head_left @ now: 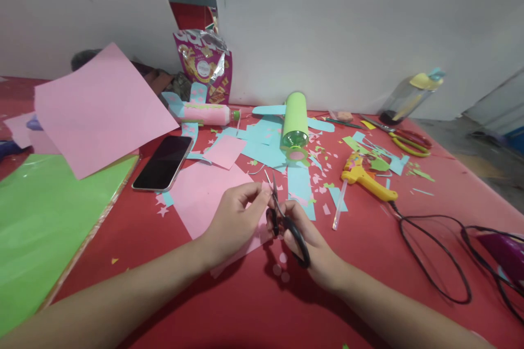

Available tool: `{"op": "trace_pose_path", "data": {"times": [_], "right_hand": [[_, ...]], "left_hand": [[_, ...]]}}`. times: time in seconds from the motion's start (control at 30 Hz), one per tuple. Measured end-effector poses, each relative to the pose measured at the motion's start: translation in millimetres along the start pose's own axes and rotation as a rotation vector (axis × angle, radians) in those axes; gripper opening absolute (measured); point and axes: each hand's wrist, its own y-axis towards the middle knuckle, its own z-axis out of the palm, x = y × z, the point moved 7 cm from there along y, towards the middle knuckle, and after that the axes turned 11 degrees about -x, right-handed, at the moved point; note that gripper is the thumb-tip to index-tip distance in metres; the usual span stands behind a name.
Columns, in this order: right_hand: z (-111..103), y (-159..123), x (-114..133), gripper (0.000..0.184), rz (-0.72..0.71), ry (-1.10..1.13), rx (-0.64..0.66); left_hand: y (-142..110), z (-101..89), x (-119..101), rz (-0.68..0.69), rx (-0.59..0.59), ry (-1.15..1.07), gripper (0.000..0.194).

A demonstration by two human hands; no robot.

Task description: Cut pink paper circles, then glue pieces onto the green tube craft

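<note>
My left hand (235, 215) pinches the edge of a pink paper sheet (204, 196) that lies on the red table (229, 305). My right hand (305, 234) grips black-handled scissors (282, 218), blades partly apart and pointing away from me at the paper's edge beside my left fingertips. Small round pink cut-outs (280, 267) lie on the table just below the hands.
A black phone (164, 162), a green sheet (45, 218) and a large pink sheet (98, 109) are at left. A green-wrapped bottle (295, 119), a pink-wrapped bottle (202, 113), blue paper scraps (262, 144), a yellow glue gun (366, 177) with black cord (434, 262), red-and-yellow scissors (405, 140), a snack bag (204, 65) and a water bottle (409, 95) lie beyond.
</note>
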Motion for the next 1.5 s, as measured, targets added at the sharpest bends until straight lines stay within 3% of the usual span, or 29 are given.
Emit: {"op": "trace_pose_path", "data": {"times": [1.03,1.5], "right_hand": [[3.0,0.0,-4.9,0.039,0.003,-0.036,0.075],[0.6,0.0,-4.0,0.035,-0.026,-0.045,0.041]], "left_hand": [[-3.2,2.6,0.6,-0.023,-0.004,-0.081,0.029],[-2.1,1.9,0.0,-0.029,0.003,-0.092,0.027]]}}
